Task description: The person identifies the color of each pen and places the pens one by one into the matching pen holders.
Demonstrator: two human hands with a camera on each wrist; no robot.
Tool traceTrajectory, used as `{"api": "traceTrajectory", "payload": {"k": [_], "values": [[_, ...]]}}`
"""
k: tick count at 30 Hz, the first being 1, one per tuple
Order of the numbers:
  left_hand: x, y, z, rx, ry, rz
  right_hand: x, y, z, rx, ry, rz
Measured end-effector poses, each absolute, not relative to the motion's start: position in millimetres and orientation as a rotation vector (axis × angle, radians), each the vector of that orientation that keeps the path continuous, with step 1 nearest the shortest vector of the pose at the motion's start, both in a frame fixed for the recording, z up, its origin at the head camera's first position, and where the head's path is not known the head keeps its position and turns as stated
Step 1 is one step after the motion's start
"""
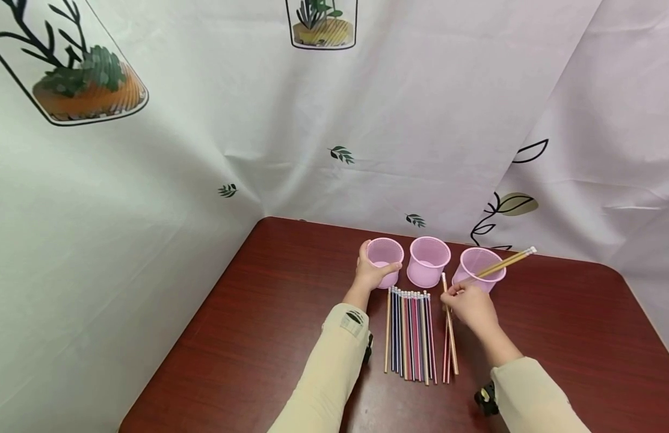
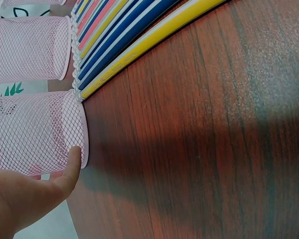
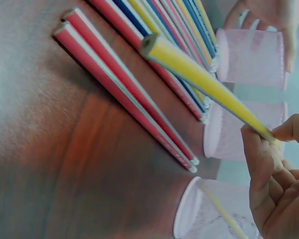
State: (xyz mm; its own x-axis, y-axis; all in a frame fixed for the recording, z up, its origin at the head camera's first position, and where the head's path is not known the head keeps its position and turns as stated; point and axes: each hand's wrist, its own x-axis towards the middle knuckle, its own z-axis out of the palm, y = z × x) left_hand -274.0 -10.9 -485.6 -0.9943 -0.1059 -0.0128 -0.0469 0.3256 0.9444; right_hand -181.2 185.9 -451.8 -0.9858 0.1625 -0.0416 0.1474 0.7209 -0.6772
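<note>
My left hand (image 1: 371, 275) grips the leftmost pink mesh pencil cup (image 1: 385, 249), thumb on its near side in the head view. Between thumb and fingertips, my right hand (image 1: 473, 307) pinches a yellow pencil (image 3: 204, 87) near its eraser end. That pencil is raised above two red pencils (image 3: 114, 89) lying on the table. Just beyond the right hand stands the rightmost pink cup (image 1: 477, 258), with yellow pencil length (image 1: 510, 260) leaning out to the right. A row of several pencils (image 1: 413, 337), yellow, blue, pink and red, lies between the hands, erasers toward the cups.
The middle pink cup (image 1: 429, 258) stands between the other two, near the far edge of the brown wooden table (image 1: 280, 313). Behind the table hangs a pale cloth (image 1: 367, 120) with plant prints. Bare tabletop shows left and right of the pencils.
</note>
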Motion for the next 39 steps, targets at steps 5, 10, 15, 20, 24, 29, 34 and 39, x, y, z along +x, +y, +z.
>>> {"api": "traceTrajectory", "payload": {"k": [5, 10, 15, 20, 24, 29, 34, 39], "values": [[-275, -11, -486, 0.152, -2.52, -1.784, -181, 190, -441, -0.224, -2.856, 1.315], [-275, -10, -486, 0.14, -2.512, -1.754, -182, 196, -429, -0.195, -2.841, 1.423], [-274, -11, -486, 0.119, -2.502, -1.742, -184, 203, -415, -0.163, -2.819, 1.366], [-274, -11, -486, 0.136, -2.508, -1.751, -184, 209, -395, -0.09, -2.767, 1.351], [-275, -11, -487, 0.148, -2.518, -1.757, -196, 224, -395, -0.089, -2.743, 1.361], [-275, -11, -489, 0.136, -2.496, -1.759, -237, 270, -442, -0.065, -2.629, 1.501], [-273, -11, -489, 0.11, -2.47, -1.761, -231, 267, -417, -0.067, -2.574, 1.554], [-272, -11, -488, 0.116, -2.485, -1.743, -202, 243, -366, -0.103, -2.608, 1.446]]}}
